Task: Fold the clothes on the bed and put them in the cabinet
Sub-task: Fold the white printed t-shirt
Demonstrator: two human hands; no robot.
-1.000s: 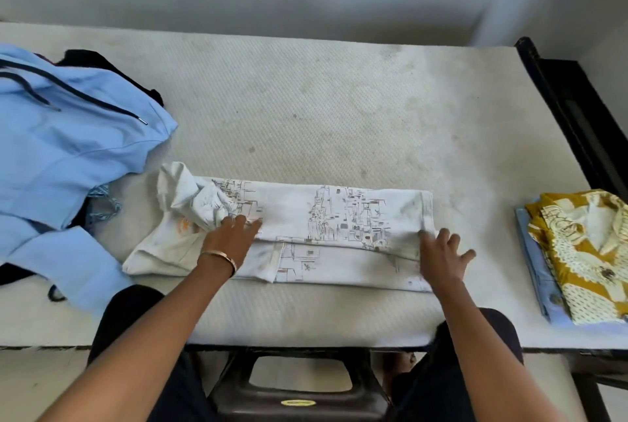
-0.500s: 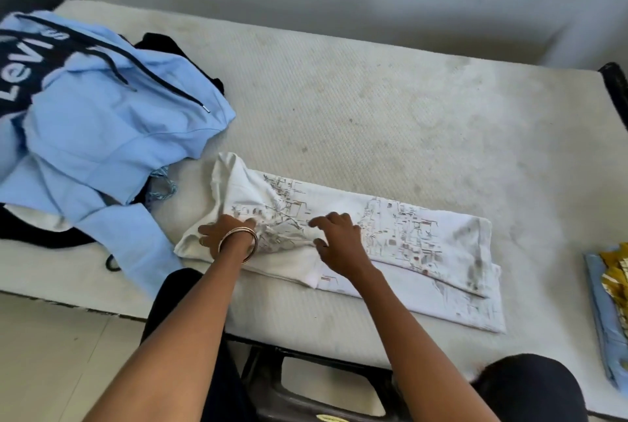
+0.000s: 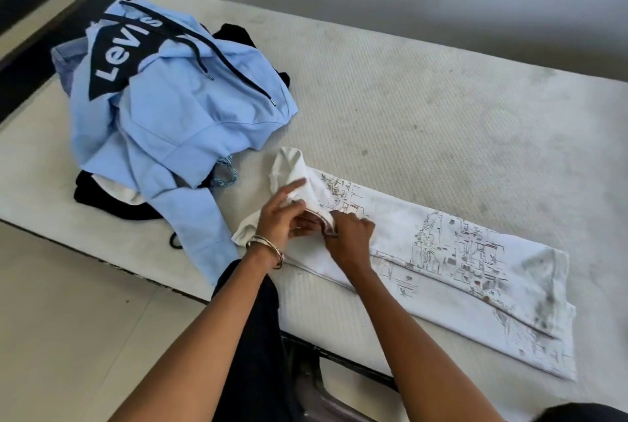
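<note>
The white shirt [image 3: 441, 262] lies folded into a long strip near the front edge of the bed [image 3: 441, 109]. It has thin line drawings printed on it and some gray smudges near its right end. Its left end is bunched up and not flat.

Both hands are at that bunched end. The left hand [image 3: 282, 217] pinches a bit of the white cloth, with one finger sticking out straight. The right hand [image 3: 350, 234] sits just beside it, its fingers curled and pinching the dark-edged collar part. A metal bangle [image 3: 266, 246] is on the left wrist.

To the left of the shirt is a pile of clothes. A light blue hoodie [image 3: 176, 109] with a black patch and white letters lies on top. One blue sleeve hangs over the bed edge, close to the shirt's left end. Black clothes [image 3: 102, 197] peek out under the hoodie. The bed cover is pale and bumpy with a few dirty spots.
</note>
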